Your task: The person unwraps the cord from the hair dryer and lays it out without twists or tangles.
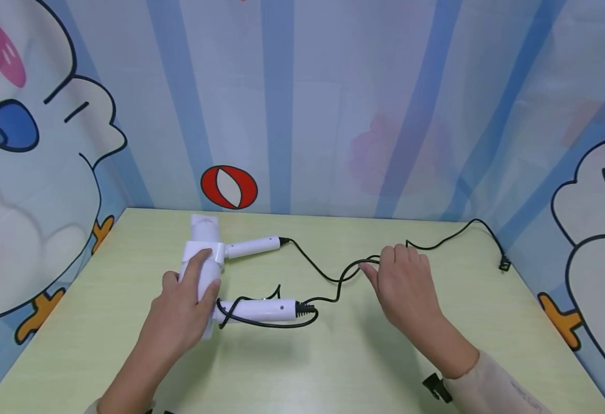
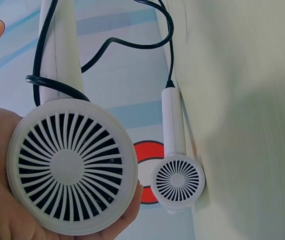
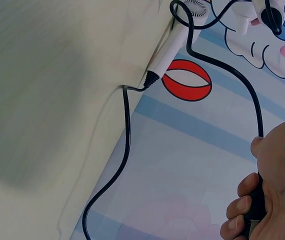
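My left hand [image 1: 175, 316] grips the barrel of the nearer white hair dryer [image 1: 271, 309], whose handle points right. Its round slotted intake grille [image 2: 70, 167] fills much of the left wrist view. A loop of black cord [image 1: 268, 326] wraps loosely about that handle. To the right, my right hand [image 1: 406, 287] holds the same dryer's power cord [image 3: 250, 95]; in the right wrist view its fingers curl round a thicker black end, apparently the plug [image 3: 255, 205], partly hidden. A second white hair dryer [image 1: 253, 246] lies just behind the first, held by neither hand.
The second dryer's cord [image 1: 313, 264] runs right along the table, passes behind my right hand, and ends in a black plug [image 1: 504, 263] near the right edge. A pale table [image 1: 333, 368] meets a cartoon-printed cloth backdrop [image 1: 315, 115]. A black clip [image 1: 437, 387] is by my right sleeve.
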`<state>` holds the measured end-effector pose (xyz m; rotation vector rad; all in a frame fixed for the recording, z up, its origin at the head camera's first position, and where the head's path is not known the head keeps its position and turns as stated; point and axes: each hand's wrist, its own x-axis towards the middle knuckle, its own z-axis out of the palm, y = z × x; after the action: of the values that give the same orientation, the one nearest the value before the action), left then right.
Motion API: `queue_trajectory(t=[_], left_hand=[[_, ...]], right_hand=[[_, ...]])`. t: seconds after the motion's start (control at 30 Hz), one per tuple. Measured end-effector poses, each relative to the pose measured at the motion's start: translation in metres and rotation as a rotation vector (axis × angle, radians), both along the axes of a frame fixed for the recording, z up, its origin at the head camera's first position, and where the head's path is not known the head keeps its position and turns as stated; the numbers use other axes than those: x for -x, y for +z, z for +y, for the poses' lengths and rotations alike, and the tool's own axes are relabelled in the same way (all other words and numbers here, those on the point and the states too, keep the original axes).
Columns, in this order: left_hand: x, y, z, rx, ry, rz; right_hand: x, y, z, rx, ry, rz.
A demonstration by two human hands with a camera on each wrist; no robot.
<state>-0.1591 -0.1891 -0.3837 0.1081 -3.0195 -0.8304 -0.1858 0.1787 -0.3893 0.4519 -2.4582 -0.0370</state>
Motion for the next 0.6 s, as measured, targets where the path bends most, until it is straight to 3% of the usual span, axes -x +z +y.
queue_trajectory(t=[0.6], left_hand=[[-0.003,-0.006,0.0,0.0,-0.012,0.024]], right_hand=[[0.001,0.012,-0.004,0.0,-0.025,-0.007]])
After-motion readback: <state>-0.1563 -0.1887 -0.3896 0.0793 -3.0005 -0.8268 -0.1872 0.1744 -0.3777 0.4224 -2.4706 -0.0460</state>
